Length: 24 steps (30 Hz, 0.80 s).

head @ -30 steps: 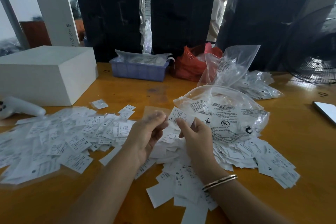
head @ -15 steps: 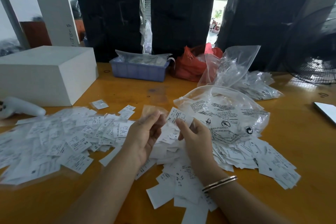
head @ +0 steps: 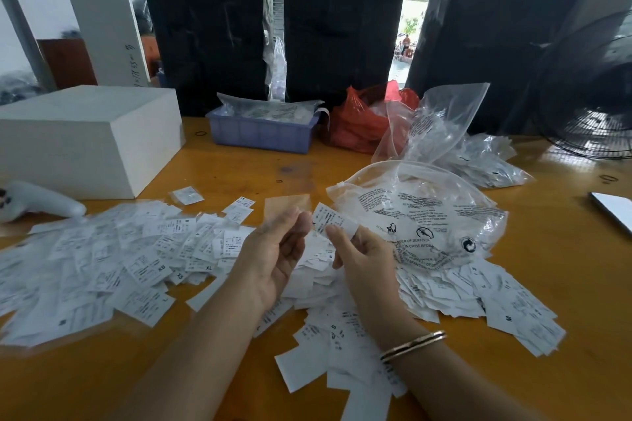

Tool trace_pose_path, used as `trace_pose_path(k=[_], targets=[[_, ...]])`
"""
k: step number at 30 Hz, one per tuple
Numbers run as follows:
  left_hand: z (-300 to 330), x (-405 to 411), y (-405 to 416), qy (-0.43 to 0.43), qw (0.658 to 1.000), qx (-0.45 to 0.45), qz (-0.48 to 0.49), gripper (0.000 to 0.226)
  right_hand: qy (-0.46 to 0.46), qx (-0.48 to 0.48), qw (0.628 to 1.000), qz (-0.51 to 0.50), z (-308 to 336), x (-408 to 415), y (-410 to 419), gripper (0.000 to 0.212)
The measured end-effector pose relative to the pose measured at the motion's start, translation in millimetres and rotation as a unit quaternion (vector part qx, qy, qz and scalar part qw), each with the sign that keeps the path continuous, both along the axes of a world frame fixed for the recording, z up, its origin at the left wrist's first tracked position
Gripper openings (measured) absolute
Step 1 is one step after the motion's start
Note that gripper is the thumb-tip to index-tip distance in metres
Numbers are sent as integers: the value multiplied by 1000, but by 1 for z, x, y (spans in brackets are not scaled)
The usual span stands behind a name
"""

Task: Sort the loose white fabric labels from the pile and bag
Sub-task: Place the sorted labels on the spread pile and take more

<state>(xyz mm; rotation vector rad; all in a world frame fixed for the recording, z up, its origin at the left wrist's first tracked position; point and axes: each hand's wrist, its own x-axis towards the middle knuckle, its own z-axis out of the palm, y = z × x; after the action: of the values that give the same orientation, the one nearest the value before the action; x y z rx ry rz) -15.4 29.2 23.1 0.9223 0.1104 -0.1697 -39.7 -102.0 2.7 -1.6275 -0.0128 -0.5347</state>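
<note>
My right hand (head: 362, 260) pinches one white printed label (head: 330, 217) above the middle of the table. My left hand (head: 277, 249) is raised beside it and holds a small clear plastic sleeve (head: 285, 205) between thumb and fingers. Loose white labels (head: 342, 335) lie heaped under both hands and spread to the right. On the left, a wide layer of labels in clear sleeves (head: 102, 267) covers the table. A large clear zip bag (head: 427, 215) with black print lies just right of my hands.
A white box (head: 85, 140) and a white tagging gun (head: 37, 202) sit at the left. A blue tray (head: 263, 130), a red bag (head: 362, 120) and more clear bags (head: 444, 123) stand at the back. A fan (head: 595, 106) is at the right.
My left hand has turned palm-up and lifted slightly with the clear sleeve. The right hand keeps its label in nearly the same place. The person in the background has walked out of sight.
</note>
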Motion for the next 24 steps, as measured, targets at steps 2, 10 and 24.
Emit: trace_pose_path(k=[2, 10, 24], targets=[[0, 0, 0, -8, 1000, -2, 2, 31, -3, -5, 1000, -1, 0, 0, 0, 53], [-1, 1, 0, -5, 999, 28, 14, 11, -19, 48, 999, -7, 1, -1, -2, 51], [1, -1, -3, 8, 999, 36, 9, 16, -21, -61, 997, -32, 4, 0, 1, 48]])
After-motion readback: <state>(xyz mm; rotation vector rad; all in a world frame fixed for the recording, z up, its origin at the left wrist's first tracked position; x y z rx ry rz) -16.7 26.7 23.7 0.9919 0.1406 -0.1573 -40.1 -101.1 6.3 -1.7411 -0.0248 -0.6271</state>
